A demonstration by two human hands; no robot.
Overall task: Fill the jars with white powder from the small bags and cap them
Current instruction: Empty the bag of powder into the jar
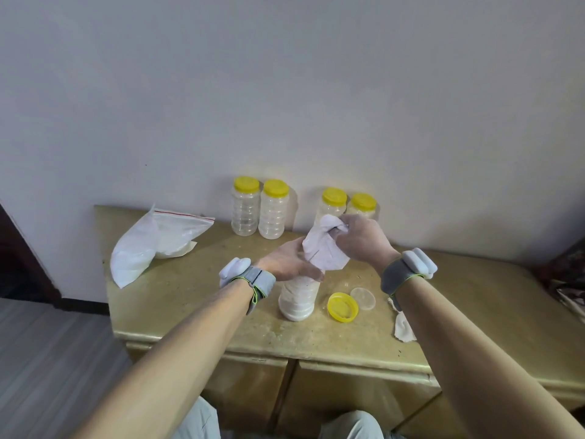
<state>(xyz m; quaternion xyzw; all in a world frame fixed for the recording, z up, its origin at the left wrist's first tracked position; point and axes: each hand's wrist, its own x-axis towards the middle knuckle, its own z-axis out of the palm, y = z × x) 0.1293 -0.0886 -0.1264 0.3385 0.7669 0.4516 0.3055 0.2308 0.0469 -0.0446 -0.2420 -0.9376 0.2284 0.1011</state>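
Under the left hand (286,260) and bag (323,252), the jar (299,301) hides its mouth.

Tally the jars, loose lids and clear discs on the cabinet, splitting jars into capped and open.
Capped jars: 4
Open jar: 1
Loose yellow lid: 1
Clear disc: 1
Total: 7

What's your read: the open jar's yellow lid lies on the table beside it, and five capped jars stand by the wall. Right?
No: the head view shows four capped clear plastic jars with yellow lids by the wall, not five. The loose yellow plastic lid lies on the table beside the open clear plastic jar.
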